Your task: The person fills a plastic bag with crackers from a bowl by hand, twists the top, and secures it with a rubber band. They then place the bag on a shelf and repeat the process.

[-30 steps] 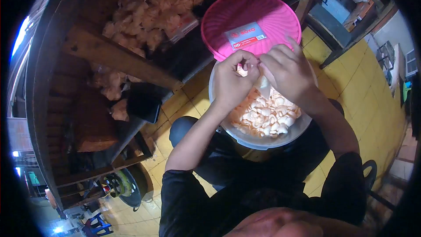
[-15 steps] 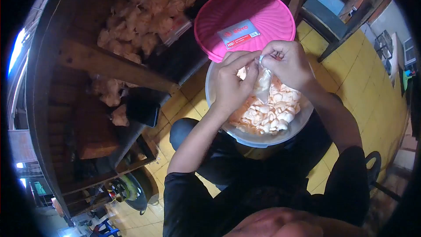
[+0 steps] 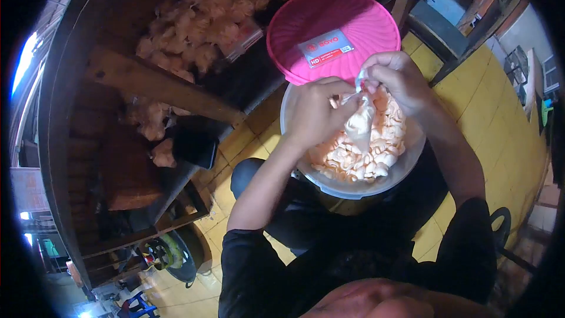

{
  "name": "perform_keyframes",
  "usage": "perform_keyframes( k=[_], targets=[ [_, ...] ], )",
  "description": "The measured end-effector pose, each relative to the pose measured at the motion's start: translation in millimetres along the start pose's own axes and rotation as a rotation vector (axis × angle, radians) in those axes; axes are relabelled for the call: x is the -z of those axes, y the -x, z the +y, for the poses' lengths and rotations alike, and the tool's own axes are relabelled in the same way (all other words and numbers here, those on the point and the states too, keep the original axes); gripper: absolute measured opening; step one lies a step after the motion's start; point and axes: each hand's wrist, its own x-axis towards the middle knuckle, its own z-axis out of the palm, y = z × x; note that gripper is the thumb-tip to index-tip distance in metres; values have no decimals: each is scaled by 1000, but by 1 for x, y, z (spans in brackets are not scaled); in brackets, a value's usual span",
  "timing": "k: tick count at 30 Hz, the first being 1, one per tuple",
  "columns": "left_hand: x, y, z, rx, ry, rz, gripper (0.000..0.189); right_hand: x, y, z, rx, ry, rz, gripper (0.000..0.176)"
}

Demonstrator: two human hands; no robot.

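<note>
Between my two hands hangs a small clear plastic bag (image 3: 360, 122) with pale crackers in it, over a round translucent tub (image 3: 347, 189). My left hand (image 3: 322, 109) pinches the bag's neck from the left. At the top of the bag, my right hand (image 3: 397, 82) has its fingers closed on the twisted plastic end. Loose pale-orange crackers (image 3: 371, 156) lie in the tub below. A pink ribbed lid (image 3: 376, 23) leans at the tub's far side, with a flat printed plastic packet (image 3: 326, 48) lying in it.
Many filled bags of crackers (image 3: 206, 17) are heaped on a dark wooden bench at the left. A dark phone-like slab (image 3: 200, 148) lies on the bench's corner. Yellow tiles (image 3: 471, 135) cover the floor, and a wok (image 3: 183, 262) stands at lower left.
My right hand has pulled the bag's end slightly up and right, stretching it away from my left hand. The whole view has shifted a little.
</note>
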Motion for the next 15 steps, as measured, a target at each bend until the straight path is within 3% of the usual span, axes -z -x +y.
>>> perform_keyframes(
  k=[1, 4, 6, 8, 9, 10, 12, 13, 15],
  targets=[
    [5, 0, -2, 179, 179, -116, 12, -2, 0, -7, 14, 100, -5, 14],
    [36, -7, -1, 203, -31, -13, 13, -9, -2, -11, 101, 201, 72, 19],
    [30, -10, -41, 173, 83, 410, 15, -7, -2, -9, 179, 199, 162, 23],
    [38, -26, -44, 53, 119, 751, 25, 0, -6, -4, 208, 226, 208, 25],
    [38, -31, -60, -98, 56, 760, 34, 1, -8, 0, 209, 224, 204, 25],
    [38, -30, -66, -100, 53, 761, 34, 2, -10, 4, 240, 232, 190, 26],
    [36, -28, -76, 105, -245, 344, 41, 5, -14, 13, 268, 241, 178, 26],
    [28, -32, -91, 31, -244, 236, 53, 7, -15, 19, 278, 347, 167, 26],
    [8, -38, -121, 8, -257, 211, 55, 3, -13, 17, 286, 452, 152, 26]
  ],
)
